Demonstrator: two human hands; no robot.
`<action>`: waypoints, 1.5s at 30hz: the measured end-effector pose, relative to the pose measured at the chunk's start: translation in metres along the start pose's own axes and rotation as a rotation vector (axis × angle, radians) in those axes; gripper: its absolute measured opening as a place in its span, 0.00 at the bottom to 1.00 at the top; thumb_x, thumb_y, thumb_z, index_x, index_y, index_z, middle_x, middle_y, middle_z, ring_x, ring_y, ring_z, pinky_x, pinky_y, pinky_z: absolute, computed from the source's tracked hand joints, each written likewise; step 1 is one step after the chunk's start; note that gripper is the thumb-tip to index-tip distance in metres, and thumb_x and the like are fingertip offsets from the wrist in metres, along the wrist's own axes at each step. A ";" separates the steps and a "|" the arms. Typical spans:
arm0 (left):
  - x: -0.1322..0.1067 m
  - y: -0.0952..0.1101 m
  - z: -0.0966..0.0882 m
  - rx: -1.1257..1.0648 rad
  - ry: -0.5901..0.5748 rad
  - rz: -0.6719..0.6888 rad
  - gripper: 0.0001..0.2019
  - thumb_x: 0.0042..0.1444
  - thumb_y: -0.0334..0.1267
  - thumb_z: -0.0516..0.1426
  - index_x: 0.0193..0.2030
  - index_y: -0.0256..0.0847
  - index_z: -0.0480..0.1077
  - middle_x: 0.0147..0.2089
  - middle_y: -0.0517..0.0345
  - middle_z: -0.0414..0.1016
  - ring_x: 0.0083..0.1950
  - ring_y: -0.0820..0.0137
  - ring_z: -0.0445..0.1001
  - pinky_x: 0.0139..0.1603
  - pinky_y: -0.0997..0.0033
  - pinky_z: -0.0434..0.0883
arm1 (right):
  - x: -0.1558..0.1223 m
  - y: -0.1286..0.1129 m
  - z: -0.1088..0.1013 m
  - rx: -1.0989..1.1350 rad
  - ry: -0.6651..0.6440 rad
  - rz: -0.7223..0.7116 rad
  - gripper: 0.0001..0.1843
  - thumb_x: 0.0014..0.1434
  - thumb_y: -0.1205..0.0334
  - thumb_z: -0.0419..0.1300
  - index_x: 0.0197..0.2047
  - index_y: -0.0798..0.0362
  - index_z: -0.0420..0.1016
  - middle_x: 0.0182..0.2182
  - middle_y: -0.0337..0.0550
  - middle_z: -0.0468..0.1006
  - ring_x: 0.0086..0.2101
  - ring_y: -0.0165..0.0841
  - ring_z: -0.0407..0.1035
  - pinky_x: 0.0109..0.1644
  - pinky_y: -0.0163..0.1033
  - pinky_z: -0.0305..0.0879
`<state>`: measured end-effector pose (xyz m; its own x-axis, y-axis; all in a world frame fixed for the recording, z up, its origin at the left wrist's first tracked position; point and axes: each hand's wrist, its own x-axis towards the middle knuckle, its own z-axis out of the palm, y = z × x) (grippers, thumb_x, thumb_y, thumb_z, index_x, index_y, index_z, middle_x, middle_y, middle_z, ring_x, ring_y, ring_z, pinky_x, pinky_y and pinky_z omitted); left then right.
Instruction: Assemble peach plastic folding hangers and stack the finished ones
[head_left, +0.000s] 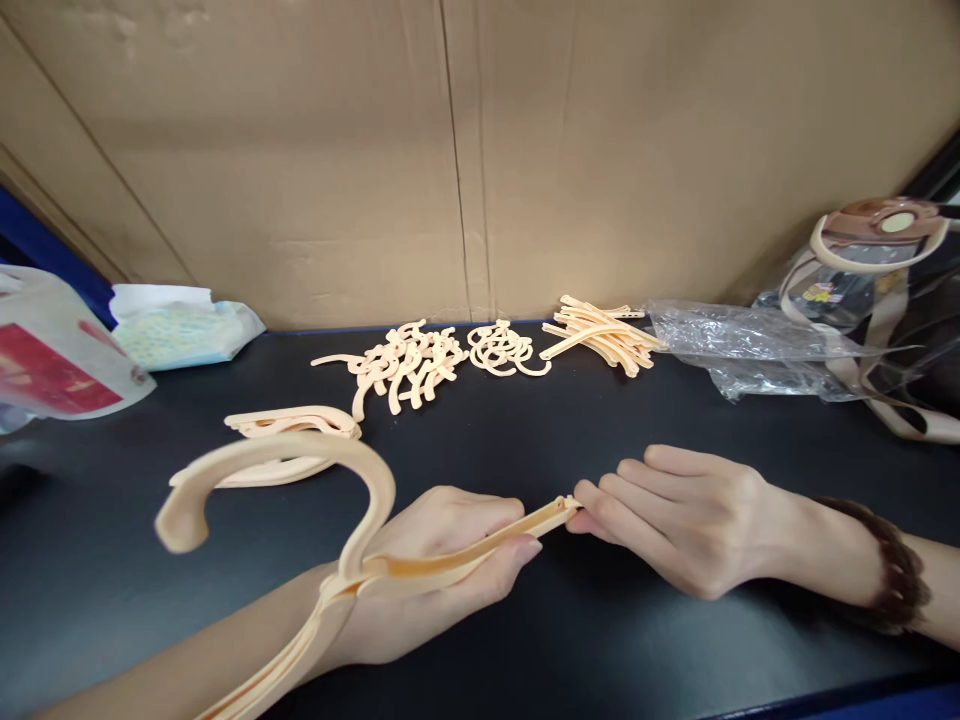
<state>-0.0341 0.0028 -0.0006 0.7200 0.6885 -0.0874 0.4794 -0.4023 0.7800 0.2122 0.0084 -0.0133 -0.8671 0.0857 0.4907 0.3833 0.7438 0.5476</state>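
Note:
My left hand is closed around the arm of a beige plastic hanger, whose big hook curves up and to the left. My right hand pinches the tip of that same hanger arm near the middle of the dark table. A dark beaded bracelet is on my right wrist.
A stack of hanger pieces lies behind the hook. At the back lie small hook parts, curled clips and straight bars. Clear plastic bags and a lidded bottle sit right; a wipes pack left. Cardboard behind.

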 end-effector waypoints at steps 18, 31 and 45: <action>0.002 -0.001 -0.007 -0.019 -0.157 0.031 0.19 0.68 0.43 0.46 0.25 0.41 0.49 0.23 0.67 0.49 0.23 0.76 0.50 0.22 0.71 0.50 | 0.001 -0.005 0.001 0.160 -0.049 0.003 0.13 0.68 0.65 0.54 0.33 0.57 0.74 0.21 0.34 0.70 0.21 0.27 0.58 0.26 0.39 0.48; 0.004 0.004 -0.008 0.051 -0.129 0.064 0.18 0.65 0.37 0.47 0.23 0.41 0.48 0.21 0.66 0.50 0.22 0.77 0.50 0.22 0.71 0.49 | 0.006 -0.006 0.000 0.511 -0.283 0.195 0.15 0.70 0.64 0.49 0.32 0.54 0.70 0.22 0.35 0.72 0.21 0.28 0.59 0.28 0.38 0.50; 0.006 0.001 -0.005 0.013 -0.111 0.108 0.19 0.64 0.39 0.49 0.22 0.41 0.50 0.20 0.68 0.50 0.21 0.78 0.50 0.21 0.74 0.49 | 0.010 -0.006 0.002 0.670 -0.260 0.272 0.14 0.71 0.59 0.48 0.36 0.54 0.69 0.28 0.37 0.71 0.26 0.28 0.59 0.32 0.36 0.53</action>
<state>-0.0322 0.0095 0.0027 0.8185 0.5699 -0.0724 0.4021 -0.4784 0.7806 0.2009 0.0063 -0.0134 -0.8484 0.4149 0.3289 0.3914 0.9098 -0.1380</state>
